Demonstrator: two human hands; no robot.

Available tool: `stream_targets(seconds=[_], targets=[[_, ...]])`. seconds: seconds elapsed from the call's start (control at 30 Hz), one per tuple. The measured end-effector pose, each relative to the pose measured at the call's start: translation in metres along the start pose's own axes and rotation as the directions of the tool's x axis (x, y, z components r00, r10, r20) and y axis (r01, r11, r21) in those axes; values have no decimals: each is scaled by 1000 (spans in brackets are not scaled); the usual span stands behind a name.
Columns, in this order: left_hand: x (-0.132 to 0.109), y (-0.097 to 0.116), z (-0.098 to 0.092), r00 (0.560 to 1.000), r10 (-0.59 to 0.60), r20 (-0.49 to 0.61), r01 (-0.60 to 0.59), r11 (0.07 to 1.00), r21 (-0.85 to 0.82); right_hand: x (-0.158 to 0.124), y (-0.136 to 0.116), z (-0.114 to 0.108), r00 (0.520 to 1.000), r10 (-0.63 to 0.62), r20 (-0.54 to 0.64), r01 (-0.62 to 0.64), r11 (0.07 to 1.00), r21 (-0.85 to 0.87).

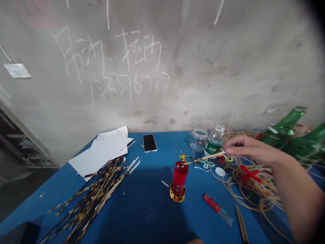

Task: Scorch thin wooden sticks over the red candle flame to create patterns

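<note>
My right hand [242,148] is closed in a pinch on the end of a thin bamboo strip [203,158]. From my fingers the strip slopes down to the left, its darkened far end over the top of a red candle in a glass holder [179,179] with a gold base. Whether a flame burns there I cannot make out. A small sliver of skin at the bottom edge looks like my left hand [195,241]; its fingers are hidden. Knotted green cord [207,164] and a white cap [219,171] lie below the strip.
On the blue table [142,203] lie scorched strips [101,189], white paper [101,154], a phone [149,142], a red lighter [212,202] and a utility knife [241,225]. A glass jar [198,139], water bottle [213,142], coiled strips [235,193] and green bottles [281,127] stand or lie right.
</note>
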State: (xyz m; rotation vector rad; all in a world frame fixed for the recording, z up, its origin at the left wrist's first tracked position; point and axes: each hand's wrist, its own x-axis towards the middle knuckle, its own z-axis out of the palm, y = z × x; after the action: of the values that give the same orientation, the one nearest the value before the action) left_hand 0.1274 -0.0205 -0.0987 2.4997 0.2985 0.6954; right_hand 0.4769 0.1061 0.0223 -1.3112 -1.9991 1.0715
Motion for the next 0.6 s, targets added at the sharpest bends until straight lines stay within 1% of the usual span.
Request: stream_targets(seconds=[0.13,0.23,0.33,0.5,0.6], targets=[[1,-27,-23,999,-24,-25,23,1000,-17,0,1,-1,1000,-6,-2,6,1000,5],[0,-40,-40,999,-32,-41,31,999,-31,-2,2,-2,1000,-6,-5,6,1000,10],[-2,-50,-61,997,-40,-59,38,998,-44,-5,1,-4,1000,-2,-14,3,1000,12],[-4,-64,-102,994,-56,-90,51,997,-59,-7,2,-7,1000,8,-25,-8,1000,16],[-3,-67,-118,993,-66,-97,59,996,-68,-8,2,-7,1000,12,-26,-12,1000,16]])
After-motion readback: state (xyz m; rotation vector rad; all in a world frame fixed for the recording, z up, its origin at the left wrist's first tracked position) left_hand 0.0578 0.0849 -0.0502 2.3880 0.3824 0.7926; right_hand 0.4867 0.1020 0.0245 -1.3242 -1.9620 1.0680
